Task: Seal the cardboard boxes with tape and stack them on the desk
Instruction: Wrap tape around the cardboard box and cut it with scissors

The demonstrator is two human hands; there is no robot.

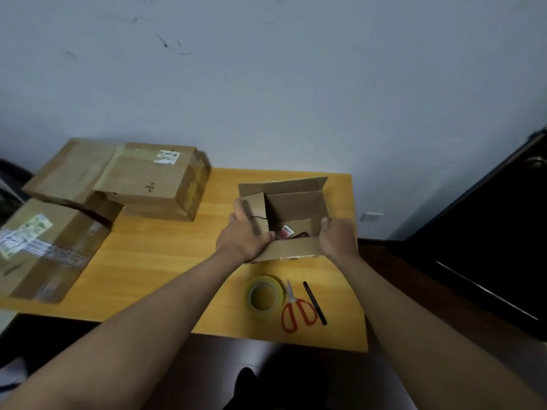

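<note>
An open cardboard box stands on the right half of the wooden desk, its flaps up and a small red-and-white item inside. My left hand grips the box's left flap and near-left corner. My right hand holds the near-right corner, thumb over the rim. A roll of clear tape lies flat on the desk just in front of the box. Three closed boxes sit at the left: a labelled one, a flat one beside it, and a taped one nearer me.
Red-handled scissors and a black pen lie to the right of the tape, near the desk's front edge. A pale wall rises behind the desk. Dark furniture stands to the right. The floor below is dark.
</note>
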